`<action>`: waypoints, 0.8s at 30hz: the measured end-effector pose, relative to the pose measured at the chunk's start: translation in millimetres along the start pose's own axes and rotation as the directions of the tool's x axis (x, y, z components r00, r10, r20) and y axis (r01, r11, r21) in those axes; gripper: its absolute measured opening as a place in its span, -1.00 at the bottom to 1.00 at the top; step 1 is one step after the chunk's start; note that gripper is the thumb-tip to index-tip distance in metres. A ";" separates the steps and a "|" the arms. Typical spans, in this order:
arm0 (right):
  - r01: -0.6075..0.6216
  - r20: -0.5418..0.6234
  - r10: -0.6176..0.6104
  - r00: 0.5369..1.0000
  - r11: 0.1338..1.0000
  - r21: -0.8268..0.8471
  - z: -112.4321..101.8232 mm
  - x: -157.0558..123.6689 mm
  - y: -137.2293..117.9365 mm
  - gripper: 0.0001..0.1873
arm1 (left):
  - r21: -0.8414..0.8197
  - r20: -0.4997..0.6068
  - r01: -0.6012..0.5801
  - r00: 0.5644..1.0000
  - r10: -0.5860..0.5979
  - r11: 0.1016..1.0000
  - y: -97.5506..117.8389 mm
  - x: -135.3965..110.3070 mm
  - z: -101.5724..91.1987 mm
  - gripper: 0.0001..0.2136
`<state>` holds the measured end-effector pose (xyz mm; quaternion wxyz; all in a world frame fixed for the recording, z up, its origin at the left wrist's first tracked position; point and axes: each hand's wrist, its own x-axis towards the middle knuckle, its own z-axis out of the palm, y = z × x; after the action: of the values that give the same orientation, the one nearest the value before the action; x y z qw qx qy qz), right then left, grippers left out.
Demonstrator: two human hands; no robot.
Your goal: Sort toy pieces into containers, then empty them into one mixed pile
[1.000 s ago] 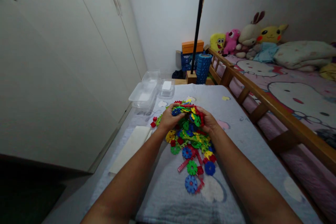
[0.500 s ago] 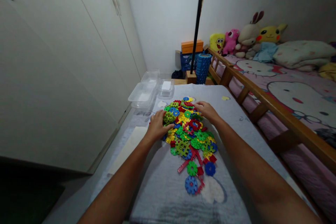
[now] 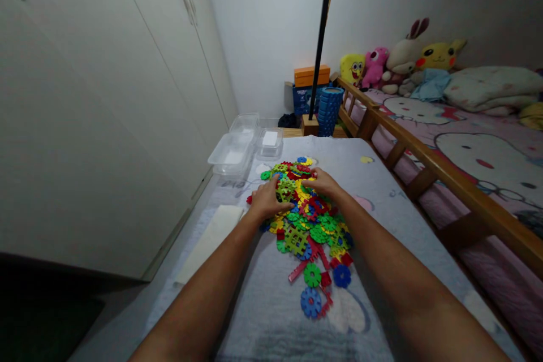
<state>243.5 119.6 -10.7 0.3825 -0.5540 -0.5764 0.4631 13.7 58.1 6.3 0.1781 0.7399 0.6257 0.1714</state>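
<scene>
A heap of coloured plastic interlocking pieces (image 3: 319, 233) lies on the cloth-covered table, with toothed discs and square lattices in green, yellow, red and blue. My left hand (image 3: 267, 201) curves its thumb and fingers around a yellow-green cluster of lattice pieces (image 3: 286, 191) at the heap's left side. Across from it, my right hand (image 3: 326, 183) rests at the upper right of the heap, thumb and fingers apart, fingertips touching pieces. A blue disc (image 3: 311, 302) and a green disc (image 3: 313, 275) lie loose at the near end.
Clear plastic containers (image 3: 231, 153) stand at the back left. A pale flat sheet (image 3: 212, 243) lies left of my left forearm. A wooden bed rail (image 3: 424, 164) runs along the right, and a white wardrobe (image 3: 127, 124) along the left. Behind the table rises a black pole (image 3: 321, 39).
My left hand has moved right, and the yellow-green cluster with it. My right hand has come slightly left and lower over the heap, so the hands are closer together.
</scene>
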 end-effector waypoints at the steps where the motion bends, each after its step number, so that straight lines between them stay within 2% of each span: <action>1: -0.034 0.005 0.034 0.999 0.999 0.009 0.9 -2.3 -2.0 -0.52 | -0.020 0.007 -0.016 1.000 0.016 1.000 3.2 2.9 2.1 -0.04; 5: -0.122 0.019 0.121 0.992 0.990 0.076 4.2 -10.9 -9.3 -0.61 | -0.142 0.043 -0.074 0.996 0.081 0.987 15.0 12.1 10.1 -0.02; 8: -0.154 0.056 0.146 0.988 0.964 0.219 6.7 -17.2 -13.6 -0.69 | -0.329 0.015 -0.140 0.988 0.153 0.934 20.7 15.7 15.8 -0.01; 12: -0.203 0.166 0.137 0.977 0.842 0.500 5.7 -29.6 -20.8 -0.70 | -0.641 -0.056 -0.243 0.961 0.272 0.728 27.2 13.0 19.7 -0.02; 15: -0.200 0.195 0.103 0.975 0.785 0.586 1.1 -42.2 -28.4 -0.66 | -0.801 -0.050 -0.172 0.974 0.223 0.573 29.6 6.2 17.9 -0.10; 17: -0.183 0.214 0.067 0.974 0.790 0.586 -3.8 -51.5 -33.2 -0.62 | -0.844 -0.049 -0.130 0.985 0.168 0.520 27.1 1.6 15.2 -0.14; 18: -0.168 0.220 0.047 0.974 0.803 0.572 -7.0 -56.3 -35.2 -0.61 | -0.845 -0.053 -0.123 0.988 0.146 0.520 24.5 -0.4 13.6 -0.16; 20: -0.115 0.218 0.004 0.976 0.858 0.500 -14.9 -66.4 -37.5 -0.60 | -0.810 -0.048 -0.109 0.992 0.119 0.576 17.6 -4.3 9.9 -0.16; 24: 0.023 0.171 -0.059 0.983 0.978 0.205 -36.4 -87.4 -31.9 -0.57 | -0.611 -0.027 -0.110 0.993 0.118 0.784 5.0 -17.9 -0.3 -0.15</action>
<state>277.3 38.2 36.3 0.3938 -0.4571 -0.5691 0.5587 15.0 39.7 8.4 0.4006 0.6801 0.4899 0.3701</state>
